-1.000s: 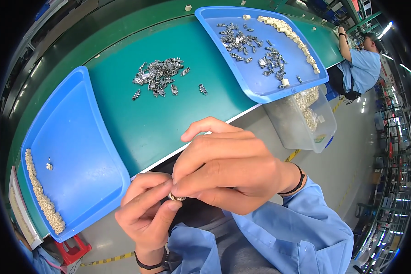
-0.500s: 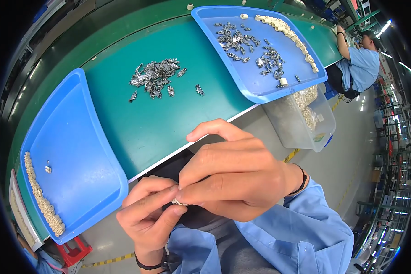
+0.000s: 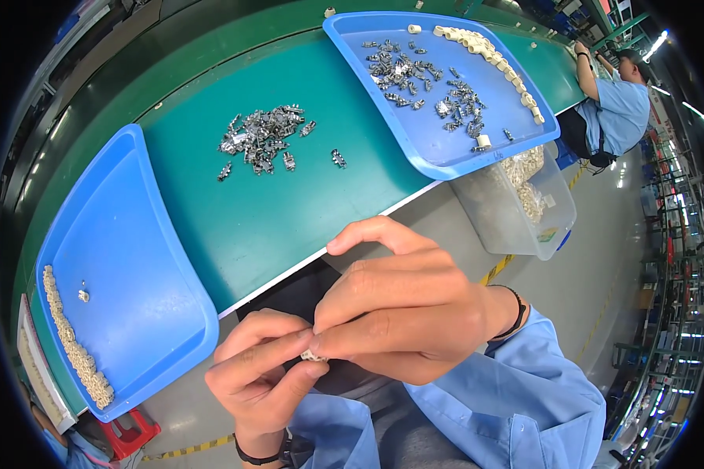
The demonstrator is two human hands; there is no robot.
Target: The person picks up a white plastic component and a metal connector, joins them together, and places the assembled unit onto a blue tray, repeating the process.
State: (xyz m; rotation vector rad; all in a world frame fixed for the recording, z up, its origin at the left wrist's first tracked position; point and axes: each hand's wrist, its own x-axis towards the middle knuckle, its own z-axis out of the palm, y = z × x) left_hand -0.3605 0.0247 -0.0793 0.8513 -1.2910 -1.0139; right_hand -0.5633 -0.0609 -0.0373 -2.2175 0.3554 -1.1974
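Note:
A small cream-coloured part (image 3: 313,356) is pinched between the fingertips of both hands, in front of my body. My left hand (image 3: 262,371) is closed on it from the left, thumb below and index finger above. From the right, my right hand (image 3: 403,313) presses finger and thumb against the same part, its index finger raised and bent. Most of the part is hidden by the fingers. Beyond the hands, small metal parts (image 3: 262,137) lie heaped on the green table (image 3: 250,227), with a few loose beside the heap.
A blue tray (image 3: 172,305) at left holds a row of cream parts (image 3: 74,352). Another blue tray (image 3: 438,168) at far right holds metal pieces and cream cylinders (image 3: 493,56). Below it stands a clear plastic bin (image 3: 485,203). Another person (image 3: 618,113) works at far right.
Both hands have shifted slightly right and down in the picture, still pinching the cream part. The trays and heaps look otherwise the same.

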